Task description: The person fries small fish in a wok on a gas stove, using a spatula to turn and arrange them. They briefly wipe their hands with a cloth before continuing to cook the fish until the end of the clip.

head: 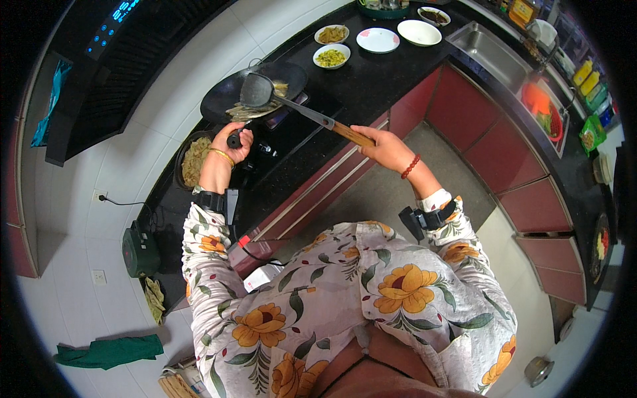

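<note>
My left hand is closed around the black handle of a dark wok on the stove. In my right hand is the wooden handle of a metal wok spatula, whose blade is over the wok. Long, thin pieces of food, perhaps small fish, lie in the wok, partly hidden behind the blade. Beside my left wrist, a second pan holds pale brownish food.
Bowls of food, a plate and a white bowl stand on the black counter beyond the wok. A steel sink is at the right. The range hood hangs at upper left; a green appliance stands lower left.
</note>
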A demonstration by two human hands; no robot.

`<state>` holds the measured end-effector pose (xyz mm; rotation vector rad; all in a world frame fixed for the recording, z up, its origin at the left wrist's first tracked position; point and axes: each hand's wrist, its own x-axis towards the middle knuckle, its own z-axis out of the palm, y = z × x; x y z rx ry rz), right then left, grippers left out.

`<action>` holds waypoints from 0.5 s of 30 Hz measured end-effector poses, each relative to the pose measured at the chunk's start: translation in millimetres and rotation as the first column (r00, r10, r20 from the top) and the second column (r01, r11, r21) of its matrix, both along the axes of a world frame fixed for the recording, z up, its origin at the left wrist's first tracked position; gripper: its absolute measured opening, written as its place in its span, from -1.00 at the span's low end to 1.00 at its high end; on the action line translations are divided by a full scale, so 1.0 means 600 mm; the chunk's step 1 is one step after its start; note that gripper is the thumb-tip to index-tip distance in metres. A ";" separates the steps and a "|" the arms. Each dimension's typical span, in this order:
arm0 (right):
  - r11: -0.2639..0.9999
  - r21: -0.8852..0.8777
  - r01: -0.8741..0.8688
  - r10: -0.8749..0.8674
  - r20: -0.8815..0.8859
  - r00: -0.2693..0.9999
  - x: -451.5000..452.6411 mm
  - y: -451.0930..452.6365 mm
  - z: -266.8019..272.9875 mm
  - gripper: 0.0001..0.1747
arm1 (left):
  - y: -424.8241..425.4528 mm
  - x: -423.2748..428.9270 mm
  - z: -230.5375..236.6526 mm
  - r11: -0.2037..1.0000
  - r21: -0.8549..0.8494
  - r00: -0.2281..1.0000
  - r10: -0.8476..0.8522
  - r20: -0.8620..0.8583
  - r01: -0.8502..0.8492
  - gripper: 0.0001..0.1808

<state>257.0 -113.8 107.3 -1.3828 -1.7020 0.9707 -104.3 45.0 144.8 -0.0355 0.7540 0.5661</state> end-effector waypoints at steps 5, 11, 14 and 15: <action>0.994 -0.092 0.053 -0.056 -0.034 0.998 -0.006 -0.004 0.010 -0.44 | -0.005 0.008 0.005 0.996 0.080 0.996 0.031 0.084 -0.038 -0.80; 0.993 -0.016 0.121 -0.122 -0.122 0.985 -0.015 -0.011 0.013 -0.45 | -0.012 0.030 0.019 0.998 0.026 0.969 0.054 0.242 -0.062 -0.79; 0.984 -0.057 0.167 -0.173 -0.113 0.978 -0.018 -0.009 0.022 -0.46 | -0.017 0.038 0.015 0.997 0.062 0.936 0.030 0.351 -0.056 -0.78; 0.981 -0.053 0.185 -0.190 -0.098 0.977 -0.021 -0.007 0.025 -0.46 | -0.017 0.041 0.011 0.994 0.105 0.914 -0.018 0.405 -0.027 -0.78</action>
